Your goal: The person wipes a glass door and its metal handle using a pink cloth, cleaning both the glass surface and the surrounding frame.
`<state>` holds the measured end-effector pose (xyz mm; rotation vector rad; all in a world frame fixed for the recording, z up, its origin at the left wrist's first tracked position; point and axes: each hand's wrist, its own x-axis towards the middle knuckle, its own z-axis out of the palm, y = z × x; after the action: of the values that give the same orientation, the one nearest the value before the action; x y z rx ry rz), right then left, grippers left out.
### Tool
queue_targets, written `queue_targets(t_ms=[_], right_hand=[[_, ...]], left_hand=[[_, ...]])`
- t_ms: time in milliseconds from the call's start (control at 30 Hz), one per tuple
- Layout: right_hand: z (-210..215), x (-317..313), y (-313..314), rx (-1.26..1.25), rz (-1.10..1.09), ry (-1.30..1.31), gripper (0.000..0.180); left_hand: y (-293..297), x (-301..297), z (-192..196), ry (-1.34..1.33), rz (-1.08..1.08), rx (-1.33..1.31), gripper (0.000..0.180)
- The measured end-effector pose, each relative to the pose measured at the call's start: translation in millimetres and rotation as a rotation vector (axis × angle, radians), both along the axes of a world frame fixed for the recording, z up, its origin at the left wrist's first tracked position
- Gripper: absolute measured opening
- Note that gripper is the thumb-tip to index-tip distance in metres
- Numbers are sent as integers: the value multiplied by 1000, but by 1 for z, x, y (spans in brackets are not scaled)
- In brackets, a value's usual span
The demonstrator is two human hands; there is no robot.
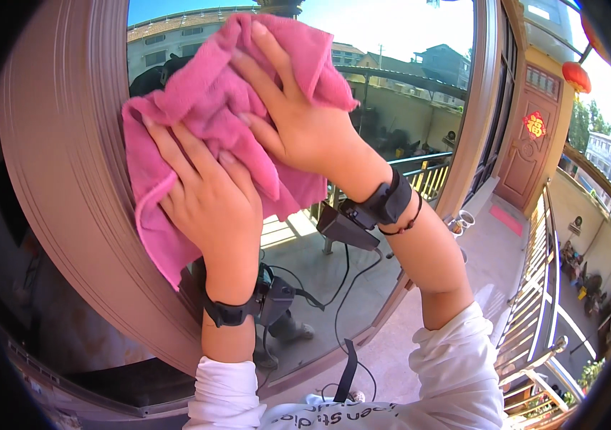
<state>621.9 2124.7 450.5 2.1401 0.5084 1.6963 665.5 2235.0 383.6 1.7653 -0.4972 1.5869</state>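
Observation:
A pink cloth (212,79), bunched and folded, lies against a brown-framed window pane (391,125). My left hand (212,201) is shut on its lower left part, the long fingers pressed along the fabric near the left frame. Higher and to the right, my right hand (305,129) is shut on the same cloth, with stretched fingers pushing it to the glass. Loose cloth hangs past both hands, and a fold rises between them. The palms and the cloth's underside are hidden. Each wrist wears a black strap with a small dark device.
A wide brown window frame (62,143) curves down the left. On the right, a metal railing (535,279) runs along a walkway (477,222) to a brown door (527,143). A red lantern (576,77) hangs there. Black cables (348,301) dangle below my wrists.

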Motion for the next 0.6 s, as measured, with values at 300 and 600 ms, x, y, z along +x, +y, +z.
queue_targets(t_ms=[300,600], right_hand=[[7,-33,-106,249,-95,-303,50],[-146,-99,-289,782,-254,-276,48]], left_hand=[[-80,-19,69,-295,-5,112,46],[-256,-68,-49,-455,-500,794,48]])
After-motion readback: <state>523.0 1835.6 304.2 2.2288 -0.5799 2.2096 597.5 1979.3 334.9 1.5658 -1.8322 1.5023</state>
